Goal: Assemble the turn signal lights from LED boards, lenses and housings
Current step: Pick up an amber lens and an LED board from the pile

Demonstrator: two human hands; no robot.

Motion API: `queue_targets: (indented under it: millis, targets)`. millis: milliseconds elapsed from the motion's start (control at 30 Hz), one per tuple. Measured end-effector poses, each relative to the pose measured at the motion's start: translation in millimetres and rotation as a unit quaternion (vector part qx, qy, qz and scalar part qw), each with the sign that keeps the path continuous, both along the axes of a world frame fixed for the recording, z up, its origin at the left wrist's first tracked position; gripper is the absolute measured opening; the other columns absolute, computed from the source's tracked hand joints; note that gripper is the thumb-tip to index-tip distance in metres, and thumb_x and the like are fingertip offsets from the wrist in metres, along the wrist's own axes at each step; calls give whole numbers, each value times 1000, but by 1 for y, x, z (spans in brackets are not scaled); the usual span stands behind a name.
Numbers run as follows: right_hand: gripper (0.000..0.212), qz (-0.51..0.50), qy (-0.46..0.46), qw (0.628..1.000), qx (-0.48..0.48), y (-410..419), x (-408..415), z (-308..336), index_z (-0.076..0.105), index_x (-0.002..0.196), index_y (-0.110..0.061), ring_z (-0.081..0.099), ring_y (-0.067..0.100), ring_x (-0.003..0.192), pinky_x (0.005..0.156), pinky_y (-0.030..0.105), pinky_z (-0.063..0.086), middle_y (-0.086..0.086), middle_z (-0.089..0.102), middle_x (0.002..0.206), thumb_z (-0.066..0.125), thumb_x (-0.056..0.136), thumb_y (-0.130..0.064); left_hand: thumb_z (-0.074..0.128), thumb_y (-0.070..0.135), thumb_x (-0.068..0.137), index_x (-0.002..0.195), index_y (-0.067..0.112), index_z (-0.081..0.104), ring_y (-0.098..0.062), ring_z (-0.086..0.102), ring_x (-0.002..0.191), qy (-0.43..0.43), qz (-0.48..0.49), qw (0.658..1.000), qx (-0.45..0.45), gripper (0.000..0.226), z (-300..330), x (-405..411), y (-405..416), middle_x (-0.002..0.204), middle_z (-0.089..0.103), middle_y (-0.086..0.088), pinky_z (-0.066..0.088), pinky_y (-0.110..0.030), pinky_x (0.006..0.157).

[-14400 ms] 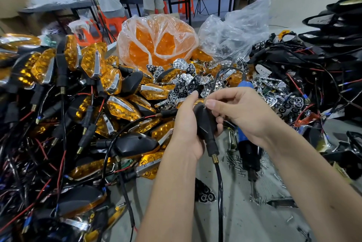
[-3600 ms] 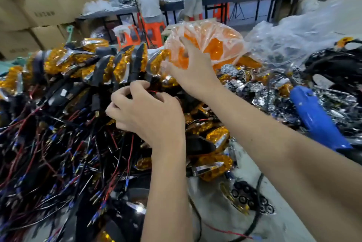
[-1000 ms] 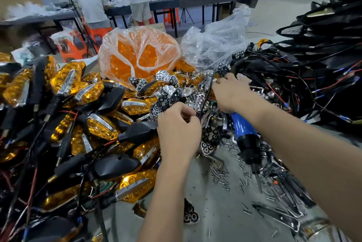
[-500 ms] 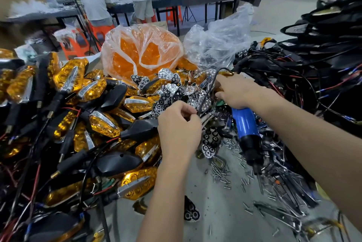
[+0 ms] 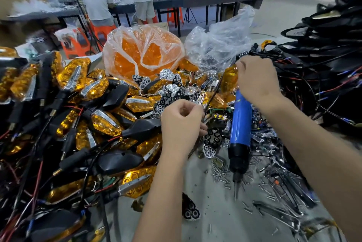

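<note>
The right hand (image 5: 256, 79) is holding an amber lens (image 5: 229, 78) in its grip above the heap of parts, just over the blue screwdriver (image 5: 240, 124) lying on the tabletop (image 5: 219, 220). The left hand (image 5: 181, 126) is pinching a thin black wire (image 5: 212, 94) in curled fingers, beside the pile of assembled turn signal lights (image 5: 105, 122). A bag of orange lenses (image 5: 143, 51) is sitting behind.
</note>
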State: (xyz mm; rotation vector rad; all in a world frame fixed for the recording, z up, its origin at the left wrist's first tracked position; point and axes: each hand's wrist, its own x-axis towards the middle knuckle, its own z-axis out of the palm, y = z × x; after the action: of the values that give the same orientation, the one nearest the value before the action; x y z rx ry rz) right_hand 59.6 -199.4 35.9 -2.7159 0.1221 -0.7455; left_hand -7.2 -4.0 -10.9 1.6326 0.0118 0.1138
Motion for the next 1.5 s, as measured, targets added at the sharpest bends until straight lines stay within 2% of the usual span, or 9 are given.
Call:
queue_targets:
  millis: [167,333,467,567,733,933,1133,1267,1500]
  targets:
    - [38,147,-41,981,121,34,-38,17,65,80,-7,49,21,56,61,36,35,2,58,63,52,109,-26,69,47,91,117,17,64,-24,70,65,88,-132,976,-146,40,11,-5,-3,96,75,-10,56,-31,53]
    - [42,220,9,949,224,47,-60,15,73,87,-5,60,26,66,67,40,52,13,68,73,52,108,-34,58,1,101,109,7,65,-20,68,60,43,-53,988,-136,11,14,-4,2,78,71,-7,55,-26,52]
    - [28,175,105,979,9,41,-54,-3,71,87,-13,60,24,87,70,40,51,3,70,84,54,104,-25,47,-8,98,103,4,61,-21,67,55,97,33,980,-168,20,13,-1,10,75,70,-13,57,-27,51]
    - [41,152,204,951,-175,39,-45,-18,61,138,-27,46,22,119,93,44,52,0,59,128,60,100,-14,46,-7,99,101,8,64,-20,69,56,100,28,972,-211,23,12,0,8,70,72,-10,55,-25,50]
    - [41,123,232,936,-236,42,-31,-23,56,133,-23,63,28,106,86,41,47,1,64,119,58,95,-8,47,-11,99,110,10,71,-19,71,64,86,33,966,-240,34,13,0,7,80,75,-13,54,-22,53]
    - [55,181,251,944,-116,28,-24,-18,49,138,-28,45,24,119,97,44,49,-2,58,114,76,92,-18,68,-12,87,112,10,73,-22,78,87,98,14,967,-235,34,15,-1,9,118,72,-17,61,-25,75]
    - [37,205,150,967,6,6,-24,-11,60,103,-31,56,10,78,68,29,41,-5,60,85,78,84,-3,61,3,101,104,10,78,-27,75,90,118,50,968,-216,19,15,-1,7,107,77,-14,59,-25,65]
    - [31,203,71,972,92,-2,-31,-5,67,88,-28,51,6,62,63,24,42,-4,61,73,94,74,-23,62,2,101,105,14,75,-30,74,95,112,55,978,-165,18,14,0,6,114,72,-13,59,-24,64]
    - [23,233,-26,942,239,-2,-42,0,75,83,-25,59,1,60,61,13,50,-4,70,72,95,73,-28,59,3,101,106,12,72,-31,73,98,112,52,978,-170,16,12,2,8,115,71,-14,58,-24,63]
